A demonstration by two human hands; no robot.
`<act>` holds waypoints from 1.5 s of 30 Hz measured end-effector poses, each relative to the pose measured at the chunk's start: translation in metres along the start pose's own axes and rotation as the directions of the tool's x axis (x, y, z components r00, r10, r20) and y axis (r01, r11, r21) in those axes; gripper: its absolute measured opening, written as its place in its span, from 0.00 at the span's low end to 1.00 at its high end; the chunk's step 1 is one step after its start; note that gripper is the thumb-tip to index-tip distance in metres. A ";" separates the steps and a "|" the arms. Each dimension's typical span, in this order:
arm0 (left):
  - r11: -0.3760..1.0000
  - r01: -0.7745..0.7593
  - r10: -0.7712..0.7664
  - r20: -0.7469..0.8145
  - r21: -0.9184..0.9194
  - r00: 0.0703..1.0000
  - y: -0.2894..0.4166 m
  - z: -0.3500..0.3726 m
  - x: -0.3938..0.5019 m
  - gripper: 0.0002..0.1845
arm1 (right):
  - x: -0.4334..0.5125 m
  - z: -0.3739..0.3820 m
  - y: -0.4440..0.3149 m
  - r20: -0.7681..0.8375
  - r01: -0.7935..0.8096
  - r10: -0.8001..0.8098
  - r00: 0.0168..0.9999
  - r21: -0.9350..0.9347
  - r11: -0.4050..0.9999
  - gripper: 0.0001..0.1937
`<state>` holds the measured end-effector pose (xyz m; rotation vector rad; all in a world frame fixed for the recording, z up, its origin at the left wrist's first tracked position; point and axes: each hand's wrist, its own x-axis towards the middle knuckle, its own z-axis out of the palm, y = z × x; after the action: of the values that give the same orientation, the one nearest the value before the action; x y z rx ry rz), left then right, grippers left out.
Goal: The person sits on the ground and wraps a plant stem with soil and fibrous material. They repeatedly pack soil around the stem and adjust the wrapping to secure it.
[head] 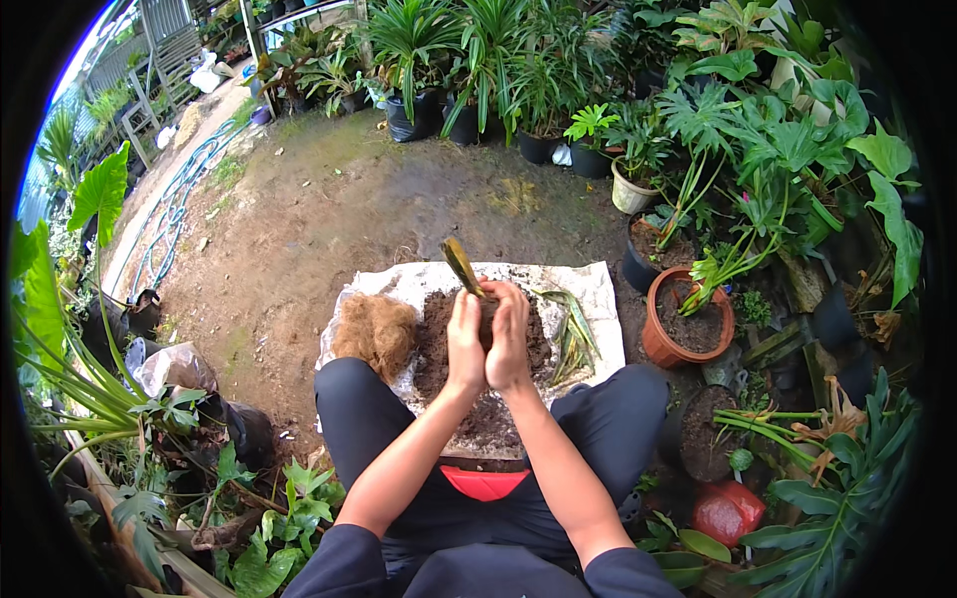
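Note:
My left hand and my right hand are cupped together, palms facing, around a dark clump of soil. A stiff yellow-green leaf cutting sticks up from the clump, tilted away to the left; its lower end is hidden by the fingers. Below the hands a heap of dark soil lies on a white sheet. Brown coir-like fibre sits left of the heap. To its right are several long, thin green leaf pieces.
A red plastic object lies between my legs. Potted plants crowd the right, including a terracotta-coloured pot and a black pot. Beyond the sheet is bare ground. A blue hose coils at the far left, above a plastic bag.

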<state>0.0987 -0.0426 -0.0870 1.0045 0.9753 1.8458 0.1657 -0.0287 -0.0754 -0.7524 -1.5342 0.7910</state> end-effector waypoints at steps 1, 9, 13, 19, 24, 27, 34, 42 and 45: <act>0.964 0.120 -0.134 -0.046 -0.236 0.990 -0.001 -0.003 0.004 0.20 | -0.001 -0.001 -0.001 0.042 0.096 -0.089 0.995 -0.213 0.972 0.34; 0.999 -0.023 0.027 -0.176 0.025 0.984 -0.002 -0.018 0.006 0.13 | -0.001 0.008 0.008 0.110 0.108 -0.106 0.988 -0.015 0.994 0.24; 0.996 0.031 -0.044 -0.159 -0.080 0.986 0.010 -0.014 0.004 0.11 | -0.003 0.008 0.004 0.125 0.053 -0.061 0.990 0.071 0.996 0.26; 0.997 0.022 -0.040 -0.230 -0.078 0.972 0.018 -0.006 0.004 0.13 | 0.001 -0.001 -0.004 0.158 0.245 -0.239 0.958 -0.020 0.969 0.28; 0.965 0.110 -0.134 -0.087 -0.240 0.987 0.013 -0.010 0.004 0.15 | 0.002 0.001 -0.003 0.126 0.162 -0.161 0.979 -0.003 0.987 0.25; 0.983 0.050 -0.057 -0.036 -0.176 0.998 0.013 -0.011 0.003 0.15 | 0.000 0.001 -0.001 0.075 0.164 -0.166 0.983 0.028 0.986 0.22; 0.983 -0.179 0.179 0.000 0.050 0.984 0.014 -0.003 -0.003 0.15 | -0.002 0.003 -0.002 0.123 -0.230 0.195 0.973 0.472 0.851 0.20; 0.982 -0.185 0.185 0.006 0.047 0.983 0.014 0.001 -0.007 0.14 | -0.004 0.003 0.001 0.049 -0.217 0.218 0.975 0.438 0.872 0.19; 0.988 -0.152 0.153 0.038 -0.025 0.988 0.016 0.000 -0.007 0.15 | -0.004 0.003 0.006 0.041 -0.193 0.198 0.979 0.476 0.858 0.18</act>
<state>0.0970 -0.0548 -0.0746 1.1250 0.8734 1.9491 0.1636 -0.0291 -0.0832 -0.5412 -1.1875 1.2617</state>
